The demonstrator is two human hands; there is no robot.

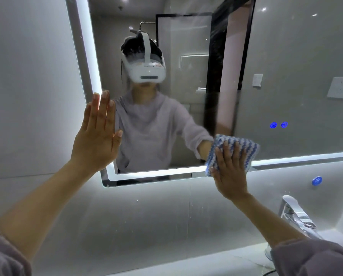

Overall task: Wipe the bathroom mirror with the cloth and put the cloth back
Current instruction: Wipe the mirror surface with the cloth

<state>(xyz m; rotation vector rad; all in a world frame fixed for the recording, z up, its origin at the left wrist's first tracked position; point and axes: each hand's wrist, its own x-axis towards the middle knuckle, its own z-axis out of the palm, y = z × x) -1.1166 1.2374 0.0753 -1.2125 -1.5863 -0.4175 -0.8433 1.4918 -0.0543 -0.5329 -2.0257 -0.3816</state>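
Observation:
A large wall mirror (286,56) with a lit white border fills the upper part of the view. My right hand (229,172) presses a folded blue-and-white striped cloth (246,145) flat against the glass near the mirror's lower edge, fingers spread straight over it. My left hand (99,134) rests flat on the mirror's left lit border, fingers straight and together, holding nothing. The mirror reflects a person in a grey top with a white headset.
A chrome tap (296,214) stands at the lower right over a white basin edge (206,259). Two blue touch buttons (279,124) glow on the mirror's right side. A blue round button (316,181) sits on the grey wall below the mirror.

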